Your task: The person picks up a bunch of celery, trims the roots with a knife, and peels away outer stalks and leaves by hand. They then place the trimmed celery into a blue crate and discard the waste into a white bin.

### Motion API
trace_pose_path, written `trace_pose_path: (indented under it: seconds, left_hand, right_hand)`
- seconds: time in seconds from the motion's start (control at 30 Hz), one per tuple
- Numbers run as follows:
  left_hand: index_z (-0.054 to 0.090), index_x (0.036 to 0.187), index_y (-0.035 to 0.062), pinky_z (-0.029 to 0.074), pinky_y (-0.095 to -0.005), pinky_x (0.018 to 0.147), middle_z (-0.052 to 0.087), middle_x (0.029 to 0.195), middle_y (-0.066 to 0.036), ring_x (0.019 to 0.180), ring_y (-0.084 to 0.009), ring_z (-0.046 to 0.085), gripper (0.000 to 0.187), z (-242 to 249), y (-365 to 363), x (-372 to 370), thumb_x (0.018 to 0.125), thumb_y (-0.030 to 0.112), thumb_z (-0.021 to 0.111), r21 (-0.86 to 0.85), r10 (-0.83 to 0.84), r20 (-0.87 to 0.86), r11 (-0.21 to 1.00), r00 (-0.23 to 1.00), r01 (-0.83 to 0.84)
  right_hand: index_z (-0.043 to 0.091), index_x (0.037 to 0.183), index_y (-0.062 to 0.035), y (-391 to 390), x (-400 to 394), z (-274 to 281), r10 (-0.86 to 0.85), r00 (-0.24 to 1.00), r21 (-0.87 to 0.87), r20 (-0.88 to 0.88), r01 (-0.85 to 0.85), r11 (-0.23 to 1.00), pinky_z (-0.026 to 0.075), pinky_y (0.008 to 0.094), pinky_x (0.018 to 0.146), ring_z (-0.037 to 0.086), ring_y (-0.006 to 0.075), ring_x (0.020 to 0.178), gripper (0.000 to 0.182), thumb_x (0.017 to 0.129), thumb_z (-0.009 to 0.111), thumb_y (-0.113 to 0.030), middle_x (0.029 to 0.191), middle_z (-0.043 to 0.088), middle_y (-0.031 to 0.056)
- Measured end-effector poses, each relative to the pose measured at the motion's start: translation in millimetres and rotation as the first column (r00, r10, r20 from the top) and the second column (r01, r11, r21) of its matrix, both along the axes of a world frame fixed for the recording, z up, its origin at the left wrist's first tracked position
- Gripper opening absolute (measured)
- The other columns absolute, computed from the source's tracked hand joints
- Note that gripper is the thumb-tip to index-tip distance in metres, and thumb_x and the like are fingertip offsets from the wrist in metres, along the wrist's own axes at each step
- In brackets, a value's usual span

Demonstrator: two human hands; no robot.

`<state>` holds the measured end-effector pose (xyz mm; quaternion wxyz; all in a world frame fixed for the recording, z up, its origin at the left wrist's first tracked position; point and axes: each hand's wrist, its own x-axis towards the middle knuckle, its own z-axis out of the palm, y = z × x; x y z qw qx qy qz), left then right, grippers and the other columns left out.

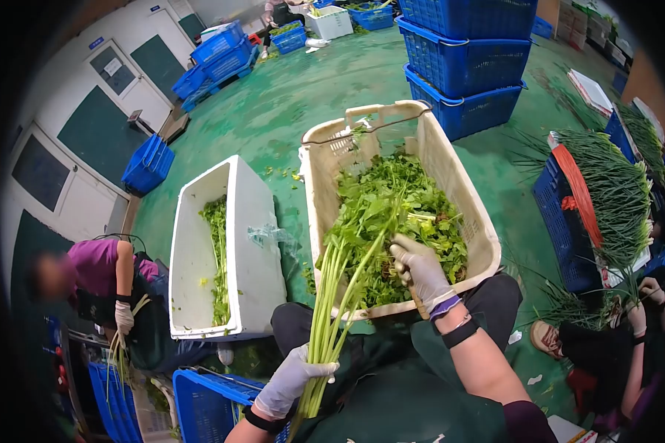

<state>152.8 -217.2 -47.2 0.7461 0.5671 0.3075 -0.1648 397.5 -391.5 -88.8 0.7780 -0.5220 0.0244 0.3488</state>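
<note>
Gripping celery stalks (325, 295) low in our left hand (292, 382), we angle their tops (366, 221) over the cream crate (445, 171), perhaps to catch loose leaves; our right hand (423, 273) curls alongside, its grasp unclear.

Two gloved hands of the wearer are counted: one left hand (297, 380) and one right hand (423, 275). One bunch of long green stalks (331, 306) is counted, its individual stalks being too overlapped for a tally. One cream basket (465, 214) is recorded. Two white foam boxes are recorded: one near box (255, 244) and one far box (330, 23). Three blue crates (462, 103) are visible in the tall stack, which is cut off by the upper frame edge. Three other people are registered: one at the left (100, 269), one at the right (615, 369) and one in the background (282, 13). One tan shoe (546, 339) and one red strip (575, 193) are identified.
</note>
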Motion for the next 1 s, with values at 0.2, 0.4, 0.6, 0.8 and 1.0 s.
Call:
trace_pose_path:
  seconds: [0.2, 0.4, 0.6, 0.8, 1.0]
  left_hand:
    - [0.061, 0.099, -0.0005, 0.053, -0.0285, 0.066, 0.063, 0.086, -0.006, 0.071, -0.0149, 0.062, 0.025, 6, 4, -6, 0.078, 0.006, 0.074, 0.015, 0.034, -0.035, 0.999, 0.999, -0.033]
    - [0.06, 0.101, -0.0004, 0.052, -0.0284, 0.067, 0.062, 0.085, -0.006, 0.069, -0.0161, 0.061, 0.029, 3, 8, -12, 0.077, 0.008, 0.074, -0.149, 0.001, -0.04, 0.989, 0.999, -0.007]
    - [0.059, 0.099, -0.003, 0.046, -0.0272, 0.062, 0.059, 0.079, -0.008, 0.066, -0.0181, 0.058, 0.032, -8, 12, -25, 0.076, 0.012, 0.074, -0.423, -0.034, -0.001, 0.906, 0.999, 0.031]
    - [0.054, 0.092, 0.0011, 0.039, -0.028, 0.055, 0.053, 0.076, -0.007, 0.055, -0.0152, 0.05, 0.029, 3, 3, -21, 0.072, 0.01, 0.073, -0.534, -0.002, -0.006, 0.845, 1.0, -0.001]
    - [0.053, 0.094, 0.0018, 0.036, -0.0268, 0.053, 0.052, 0.076, -0.006, 0.053, -0.0131, 0.048, 0.028, 3, -7, -21, 0.074, 0.011, 0.071, -0.702, 0.093, -0.012, 0.708, 0.996, -0.075]
  right_hand:
    - [0.053, 0.13, -0.004, -15, 13, -11, 0.034, 0.997, 0.185, -0.062, -0.022, 0.983, 0.033, 0.0204, 0.049, 0.036, 0.0052, 0.05, 0.037, 0.097, 0.056, -0.022, 0.066, 0.043, -0.0042]
    - [0.054, 0.123, -0.0087, 4, 10, -30, 0.344, 0.937, 0.634, -0.064, -0.228, 0.739, 0.037, 0.0248, 0.053, 0.041, 0.0082, 0.05, 0.033, 0.1, 0.048, -0.032, 0.064, 0.044, -0.0034]
    - [0.035, 0.145, -0.0107, 11, 4, -24, 0.329, 0.944, 0.727, 0.015, -0.236, 0.644, 0.043, 0.0259, 0.056, 0.043, 0.0089, 0.052, 0.054, 0.098, 0.052, -0.033, 0.067, 0.047, -0.0024]
    - [0.033, 0.147, -0.0052, 14, -6, -3, 0.181, 0.971, 0.579, 0.154, -0.237, 0.78, 0.042, 0.0192, 0.053, 0.042, 0.0036, 0.05, 0.072, 0.091, 0.062, -0.04, 0.063, 0.046, -0.0059]
    - [0.045, 0.14, -0.0024, 36, -20, -19, -0.205, 0.948, 0.33, 0.243, 0.118, 0.937, 0.039, 0.0168, 0.049, 0.047, 0.0031, 0.056, 0.064, 0.087, 0.07, -0.029, 0.07, 0.052, -0.0058]
